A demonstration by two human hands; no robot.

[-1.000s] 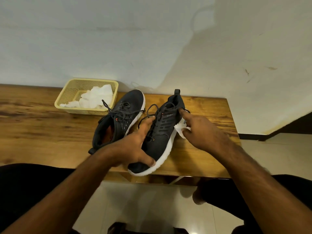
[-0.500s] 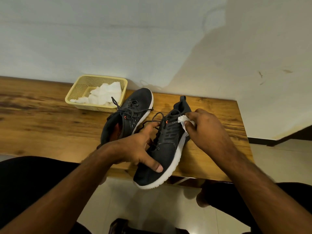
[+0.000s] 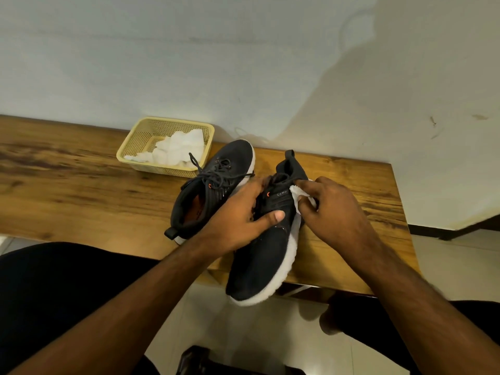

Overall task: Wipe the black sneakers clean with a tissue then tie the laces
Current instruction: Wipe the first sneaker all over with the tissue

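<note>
Two black sneakers with white soles are on the wooden table (image 3: 81, 190). The right sneaker (image 3: 259, 261) points its toe toward me and hangs over the table's front edge. My left hand (image 3: 238, 220) grips it across the laces, thumb on its side. My right hand (image 3: 335, 209) presses a crumpled white tissue (image 3: 299, 194) against that sneaker's outer side near the collar. The left sneaker (image 3: 216, 185) lies on the table beside it, toe toward the wall, with its laces loose.
A yellow perforated basket (image 3: 140, 142) holding white tissues (image 3: 176, 151) stands behind the left sneaker near the wall. The table's right end is just past my right hand. My dark-clad knees and a tiled floor lie below the front edge.
My left hand has drawn the right sneaker closer to me, its toe further past the table edge. My right hand with the tissue has slid up from the sole edge to near the collar.
</note>
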